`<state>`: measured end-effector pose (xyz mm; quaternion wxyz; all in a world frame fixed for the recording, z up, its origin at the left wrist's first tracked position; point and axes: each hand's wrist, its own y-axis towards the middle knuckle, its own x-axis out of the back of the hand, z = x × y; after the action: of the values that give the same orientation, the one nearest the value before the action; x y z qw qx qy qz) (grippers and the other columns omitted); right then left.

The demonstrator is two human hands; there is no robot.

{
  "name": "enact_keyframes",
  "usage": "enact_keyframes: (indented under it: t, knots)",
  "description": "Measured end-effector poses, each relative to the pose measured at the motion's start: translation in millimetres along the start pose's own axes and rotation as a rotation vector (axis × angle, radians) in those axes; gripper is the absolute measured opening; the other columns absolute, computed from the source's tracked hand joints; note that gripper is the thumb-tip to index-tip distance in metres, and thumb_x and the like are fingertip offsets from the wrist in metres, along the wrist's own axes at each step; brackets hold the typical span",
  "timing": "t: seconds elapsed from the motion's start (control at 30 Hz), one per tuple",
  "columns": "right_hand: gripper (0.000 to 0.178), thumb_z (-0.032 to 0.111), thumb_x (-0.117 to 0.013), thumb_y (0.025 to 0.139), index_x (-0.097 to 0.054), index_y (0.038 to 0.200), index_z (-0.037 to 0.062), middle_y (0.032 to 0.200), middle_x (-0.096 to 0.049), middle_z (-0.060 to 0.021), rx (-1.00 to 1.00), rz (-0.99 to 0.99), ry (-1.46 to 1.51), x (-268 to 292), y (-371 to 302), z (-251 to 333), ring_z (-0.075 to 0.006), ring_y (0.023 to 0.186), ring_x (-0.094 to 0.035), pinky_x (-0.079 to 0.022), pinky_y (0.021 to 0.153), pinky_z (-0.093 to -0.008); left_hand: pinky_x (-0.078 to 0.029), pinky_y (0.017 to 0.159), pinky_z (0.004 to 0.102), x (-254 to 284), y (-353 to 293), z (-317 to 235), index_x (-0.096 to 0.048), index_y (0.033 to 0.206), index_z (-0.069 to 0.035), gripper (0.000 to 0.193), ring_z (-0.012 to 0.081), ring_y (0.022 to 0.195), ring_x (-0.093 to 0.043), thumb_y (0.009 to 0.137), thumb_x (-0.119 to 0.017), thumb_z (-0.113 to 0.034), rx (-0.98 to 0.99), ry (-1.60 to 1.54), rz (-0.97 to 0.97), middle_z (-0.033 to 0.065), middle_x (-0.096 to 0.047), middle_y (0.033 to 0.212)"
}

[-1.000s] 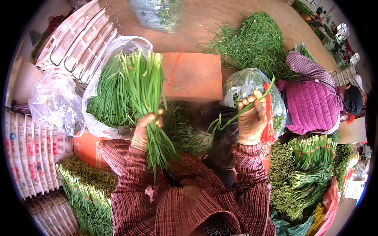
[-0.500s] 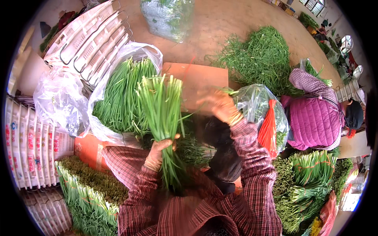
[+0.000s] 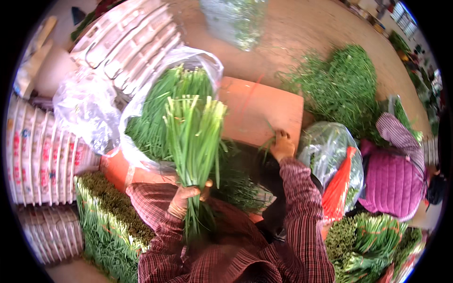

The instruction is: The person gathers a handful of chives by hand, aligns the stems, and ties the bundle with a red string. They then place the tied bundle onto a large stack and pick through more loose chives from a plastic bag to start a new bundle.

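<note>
My left hand (image 3: 185,197) is wrapped round the lower part of an upright bunch of garlic chives (image 3: 193,137), pale cut ends up and dark leaves hanging below. Over the near right edge of an orange board (image 3: 257,106) is my gloved right hand (image 3: 283,145), fingers bent together. A few loose chive blades (image 3: 268,139) stick out beside its fingers. Just beyond the bunch, an open clear plastic bag (image 3: 126,127) holds more chives (image 3: 155,113).
Stacked white crates (image 3: 127,42) stand at the left. Bundled chives (image 3: 106,226) lie at lower left. A red-orange bundle of ties (image 3: 339,188) hangs against a clear bag (image 3: 325,137). Loose greens (image 3: 339,85) are heaped beyond. A person in a purple vest (image 3: 391,179) is at right.
My right hand has come down from above the board to its near right edge. The left hand still holds the bunch. The whole view has shifted, with surroundings sliding right.
</note>
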<state>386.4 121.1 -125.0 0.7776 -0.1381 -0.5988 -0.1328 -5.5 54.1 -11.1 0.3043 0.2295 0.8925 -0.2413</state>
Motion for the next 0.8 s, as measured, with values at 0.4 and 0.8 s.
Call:
enact_keyframes:
  t: [0.4, 0.8]
  knots:
    - [0.076, 0.047, -0.067, 0.094, -0.042, 0.147, -0.0011, 0.132, -0.059, -0.0153, 0.613, 1.166, 1.496, 100, -117, 162, -0.0242, 0.113, -0.063, -0.052, 0.098, -0.0388, -0.048, 0.060, 0.0313, 28, 0, 15, -0.063, 0.119, 0.004, 0.048, 0.0181, 0.069, -0.059, 0.084, -0.079, -0.026, -0.033, 0.048, 0.273, 0.0119, -0.068, 0.102]
    - [0.054, 0.036, -0.070, 0.093, -0.058, 0.137, 0.0073, 0.121, -0.066, -0.0076, -0.194, 0.488, 2.293, 112, -89, 165, -0.0248, 0.116, -0.062, -0.051, 0.101, -0.0410, -0.056, 0.071, 0.0335, -7, -61, 7, -0.058, 0.132, 0.001, 0.057, 0.0196, 0.084, -0.066, 0.084, -0.082, -0.017, 0.237, 0.203, 0.284, 0.0185, -0.069, 0.118]
